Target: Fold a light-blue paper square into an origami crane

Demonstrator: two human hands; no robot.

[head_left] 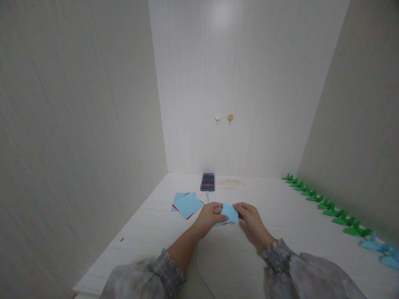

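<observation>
Between my two hands is a small piece of light blue paper (230, 213), held just above the white table; it looks folded, though the creases are too blurred to make out. My left hand (212, 216) pinches its left side, thumb in front and fingers behind. At the upper right corner, my right hand (248, 214) grips the same paper between thumb and fingers. Left of my hands lies a loose pile of square sheets (188, 206), light blue on top with red edges peeking out beneath.
A phone (208, 182) stands near the back wall, its white cable (199, 261) running beneath my hands. Folded green paper figures (327, 205) line the right wall, with light blue ones (378, 245) nearest. Two hooks (230, 118) are on the back wall. A small orange piece (121, 239) lies left.
</observation>
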